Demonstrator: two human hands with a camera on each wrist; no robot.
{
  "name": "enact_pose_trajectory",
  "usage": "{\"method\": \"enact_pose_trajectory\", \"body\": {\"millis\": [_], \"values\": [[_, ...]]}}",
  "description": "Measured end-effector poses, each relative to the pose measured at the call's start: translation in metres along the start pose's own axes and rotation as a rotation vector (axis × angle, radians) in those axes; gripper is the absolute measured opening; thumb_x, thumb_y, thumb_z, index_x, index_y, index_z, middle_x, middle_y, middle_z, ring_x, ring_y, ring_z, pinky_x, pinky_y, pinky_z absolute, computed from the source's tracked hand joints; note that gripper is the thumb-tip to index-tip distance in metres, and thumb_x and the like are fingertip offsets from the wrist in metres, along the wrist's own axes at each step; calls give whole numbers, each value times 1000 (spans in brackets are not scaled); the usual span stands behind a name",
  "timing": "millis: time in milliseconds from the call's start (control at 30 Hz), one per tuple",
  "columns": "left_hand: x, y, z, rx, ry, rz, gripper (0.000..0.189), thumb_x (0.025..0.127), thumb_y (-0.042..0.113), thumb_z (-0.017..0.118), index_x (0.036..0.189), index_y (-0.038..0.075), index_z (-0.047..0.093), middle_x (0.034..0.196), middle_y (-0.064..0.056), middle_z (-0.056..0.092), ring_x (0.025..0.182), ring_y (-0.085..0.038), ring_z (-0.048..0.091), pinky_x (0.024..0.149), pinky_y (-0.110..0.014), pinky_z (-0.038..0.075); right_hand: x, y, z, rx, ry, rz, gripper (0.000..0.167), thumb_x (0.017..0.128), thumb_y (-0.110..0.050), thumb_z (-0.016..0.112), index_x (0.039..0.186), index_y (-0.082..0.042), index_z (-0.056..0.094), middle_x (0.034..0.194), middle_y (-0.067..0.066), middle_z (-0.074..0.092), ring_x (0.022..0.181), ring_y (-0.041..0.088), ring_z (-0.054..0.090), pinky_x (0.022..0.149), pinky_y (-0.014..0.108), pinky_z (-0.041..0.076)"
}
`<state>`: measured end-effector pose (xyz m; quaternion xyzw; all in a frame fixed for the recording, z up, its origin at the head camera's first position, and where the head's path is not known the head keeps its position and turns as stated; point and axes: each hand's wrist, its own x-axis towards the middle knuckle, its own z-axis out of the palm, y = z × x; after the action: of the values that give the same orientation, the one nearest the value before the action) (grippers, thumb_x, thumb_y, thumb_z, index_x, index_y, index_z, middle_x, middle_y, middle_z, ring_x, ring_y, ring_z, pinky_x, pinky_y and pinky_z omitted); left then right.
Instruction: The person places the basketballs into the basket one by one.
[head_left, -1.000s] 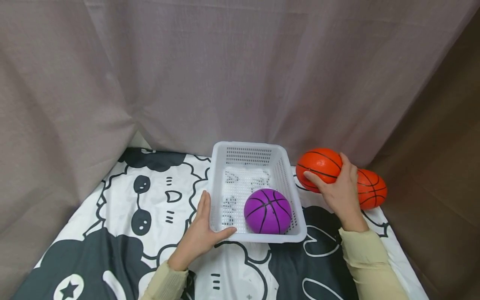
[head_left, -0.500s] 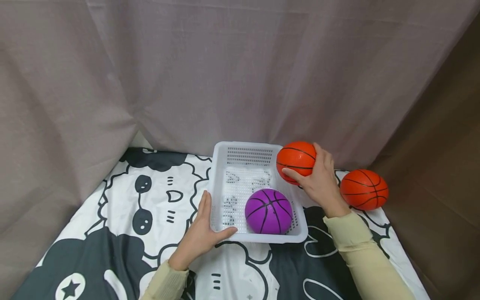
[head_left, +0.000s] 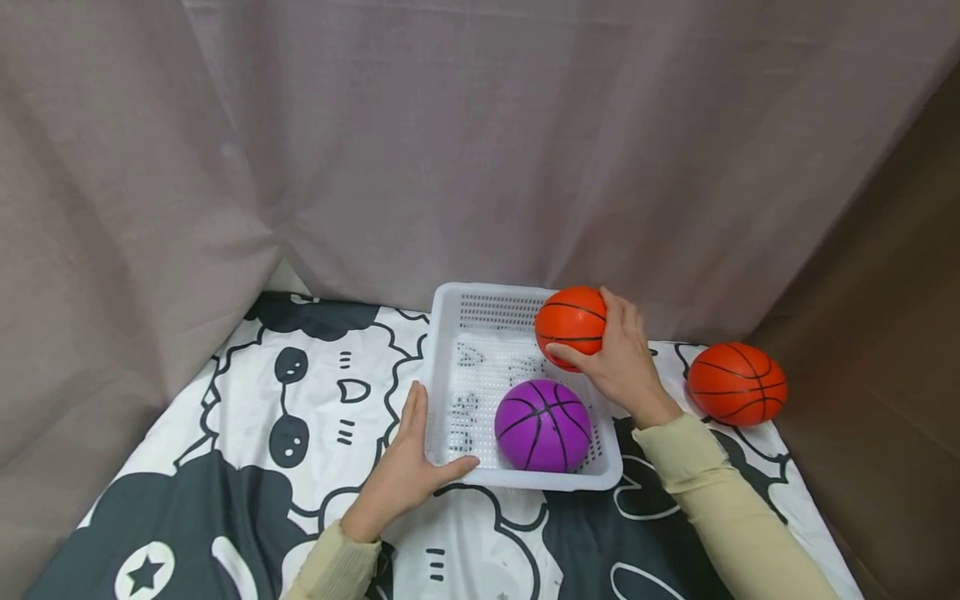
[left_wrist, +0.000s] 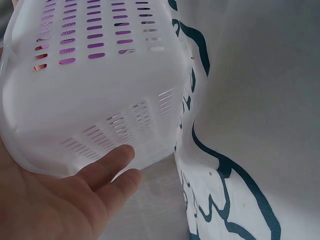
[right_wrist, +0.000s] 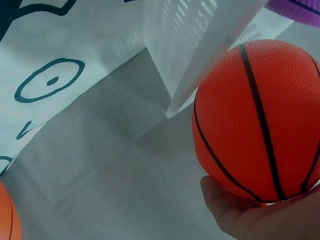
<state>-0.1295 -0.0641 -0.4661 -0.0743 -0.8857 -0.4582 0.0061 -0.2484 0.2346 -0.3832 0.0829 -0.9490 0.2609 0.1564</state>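
My right hand grips an orange toy basketball, thumb on the near side and fingers behind it. In the head view the ball overlaps the back right corner of a white plastic basket; the right wrist view shows it close beside the basket's rim. A purple toy basketball sits inside, at the front right. My left hand rests with straight fingers along the basket's left side, thumb at the front left corner. The left wrist view has those fingers against the slotted wall.
Another orange toy basketball lies on the right of the black-and-white cartoon cloth, near its edge. A grey-brown curtain hangs behind, and a darker one closes off the right side.
My right hand has carried its orange basketball leftward, from the cloth beside the basket to over the basket's back right corner. The left hand has kept its place at the basket.
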Motion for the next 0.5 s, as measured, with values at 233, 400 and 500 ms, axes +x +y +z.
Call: {"method": "enact_pose_trajectory", "body": {"millis": [233, 400, 500], "values": [[-1, 2, 1, 4, -5, -3, 129, 70, 66, 75, 156, 10, -2, 162, -4, -10, 145, -30, 13, 113, -48, 24, 4, -6, 10, -39, -74, -48, 116, 70, -66, 75, 154, -11, 18, 145, 22, 29, 124, 41, 35, 90, 64, 45], [0, 1, 1, 11, -3, -3, 127, 72, 61, 77, 156, 10, -3, 162, -4, -10, 145, -30, 13, 113, -47, 23, 11, -9, 16, -50, -134, -59, 117, 69, -68, 74, 154, -12, 17, 146, 21, 29, 124, 40, 36, 90, 63, 45], [1, 1, 0, 12, 1, -3, 128, 71, 64, 76, 156, 11, -4, 162, -4, -10, 145, -30, 13, 113, -47, 24, 15, -10, 20, -54, -156, -77, 116, 68, -69, 75, 153, -13, 19, 145, 21, 31, 123, 40, 37, 90, 62, 45]]}}
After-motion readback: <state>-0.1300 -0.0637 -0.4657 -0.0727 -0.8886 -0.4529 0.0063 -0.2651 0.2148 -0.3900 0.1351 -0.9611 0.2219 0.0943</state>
